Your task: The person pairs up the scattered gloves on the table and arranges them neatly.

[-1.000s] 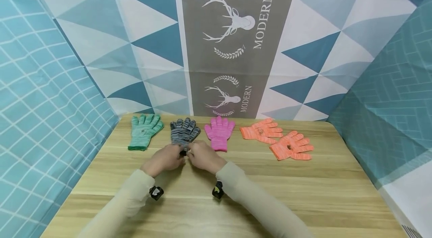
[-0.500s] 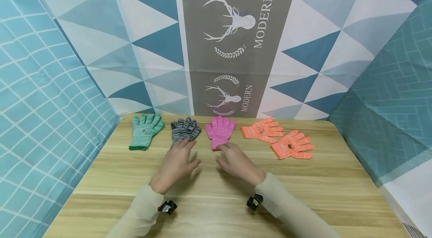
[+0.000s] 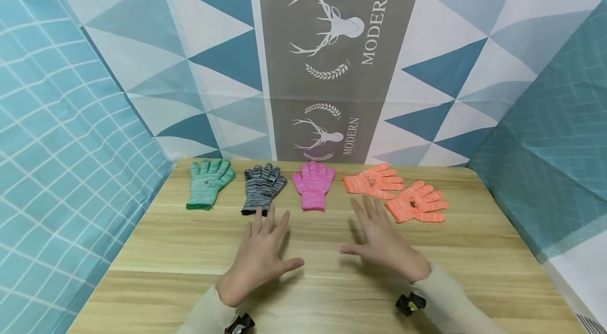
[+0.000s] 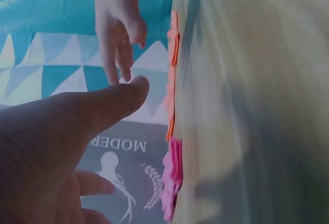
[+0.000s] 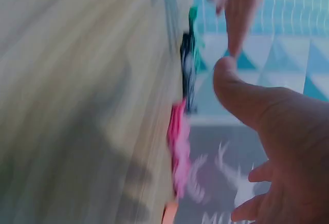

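Note:
In the head view my left hand (image 3: pixel 261 252) is spread over the table, empty, its fingertips just in front of the cuff of a black-and-grey glove (image 3: pixel 262 189). My right hand (image 3: pixel 381 239), also spread and empty, hovers in front of two overlapping orange gloves, one on the left (image 3: pixel 372 182) and one on the right (image 3: pixel 417 203). Between them lies a pink glove (image 3: pixel 314 185), fingers pointing to the back. A green glove (image 3: pixel 208 184) is flat at the far left. Both wrist views show extended thumbs and no glove in either hand.
The gloves lie in a row along the back of the wooden table (image 3: pixel 322 292). Behind it hangs a patterned cloth (image 3: pixel 313 60) with deer prints. Blue tiled cloth (image 3: pixel 71 128) bounds the left side, and teal cloth (image 3: pixel 545 165) the right.
Both hands have let go of the black-and-grey glove's cuff, drawn back toward the body and spread apart, the right one passing the pink glove to the right. The gloves stay in place.

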Demonstrator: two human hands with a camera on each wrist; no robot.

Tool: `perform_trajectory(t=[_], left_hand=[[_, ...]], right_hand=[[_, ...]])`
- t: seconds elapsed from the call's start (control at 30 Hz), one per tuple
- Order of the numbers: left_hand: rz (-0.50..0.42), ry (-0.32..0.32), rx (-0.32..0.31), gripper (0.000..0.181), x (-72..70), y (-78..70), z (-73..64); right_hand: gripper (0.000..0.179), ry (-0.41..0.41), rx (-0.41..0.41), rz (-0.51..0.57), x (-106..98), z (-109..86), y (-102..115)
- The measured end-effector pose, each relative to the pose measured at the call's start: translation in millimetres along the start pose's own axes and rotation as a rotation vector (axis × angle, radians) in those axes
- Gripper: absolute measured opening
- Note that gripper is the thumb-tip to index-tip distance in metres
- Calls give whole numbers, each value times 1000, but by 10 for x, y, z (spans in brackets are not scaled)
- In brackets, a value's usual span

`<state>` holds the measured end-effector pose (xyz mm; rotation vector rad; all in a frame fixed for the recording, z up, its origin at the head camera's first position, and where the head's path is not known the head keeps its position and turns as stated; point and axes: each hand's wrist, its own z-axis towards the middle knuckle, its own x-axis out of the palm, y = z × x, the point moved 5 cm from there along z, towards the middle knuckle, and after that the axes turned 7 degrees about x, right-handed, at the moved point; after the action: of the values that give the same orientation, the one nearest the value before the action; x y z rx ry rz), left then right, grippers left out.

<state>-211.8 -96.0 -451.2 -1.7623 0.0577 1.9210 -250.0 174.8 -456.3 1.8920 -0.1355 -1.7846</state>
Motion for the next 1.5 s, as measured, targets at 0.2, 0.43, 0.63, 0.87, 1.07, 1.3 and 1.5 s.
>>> perform_trajectory(t=[0.2,0.43,0.63,0.87,1.07,1.3,1.5], left_hand=[[-35,12,13,111,51,-93,-125],[-53,31,1,113,86,-130,-195],[-54,12,45,112,88,-210,-247],[-51,-12,91,109,104,-234,-195],[-40,-2,112,108,170,-250,-105],[-74,10,122,106,217,-292,-55],[-79,11,139,105,223,-307,-59]], right_hand=[[108,12,129,42,-229,90,-679],[105,21,217,35,-386,168,-1280],[71,-16,217,14,-406,160,-1591],[12,-133,79,-58,-392,253,-1691],[7,-126,127,-44,-438,251,-1698],[6,-126,225,7,-479,122,-1727],[14,-157,268,48,-494,63,-1768]])
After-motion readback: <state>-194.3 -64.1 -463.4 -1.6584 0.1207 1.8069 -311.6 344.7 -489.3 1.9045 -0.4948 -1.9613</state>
